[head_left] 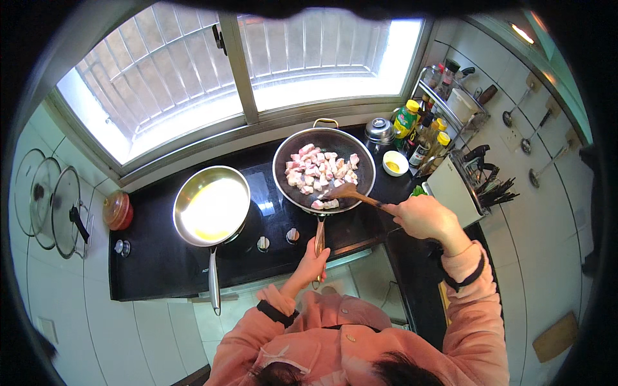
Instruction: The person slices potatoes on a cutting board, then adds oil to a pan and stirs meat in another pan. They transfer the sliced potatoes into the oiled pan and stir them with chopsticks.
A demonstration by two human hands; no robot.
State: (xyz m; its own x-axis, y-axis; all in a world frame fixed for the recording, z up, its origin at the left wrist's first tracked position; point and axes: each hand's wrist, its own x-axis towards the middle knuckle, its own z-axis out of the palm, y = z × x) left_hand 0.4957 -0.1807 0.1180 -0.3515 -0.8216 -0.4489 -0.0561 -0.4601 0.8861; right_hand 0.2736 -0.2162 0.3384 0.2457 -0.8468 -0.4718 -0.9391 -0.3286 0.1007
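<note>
A dark wok (280, 179) stands on the right side of the black stove, with many pale pink cubes of raw meat (315, 168) spread over its middle. My left hand (310, 262) is closed around the wok's long metal handle (320, 239). In my right hand (423, 217) is a wooden spatula (347, 191), gripped by its handle. The spatula's blade rests inside the wok at its lower right, beside a few meat pieces near the rim.
A steel frying pan (179, 222) with yellowish liquid stands on the left, its handle pointing toward me. Right of the wok are a small white bowl (395, 163), sauce bottles (420, 153), a lidded metal pot (380, 131) and a knife block (452, 184). Glass lids (65, 215) hang at left.
</note>
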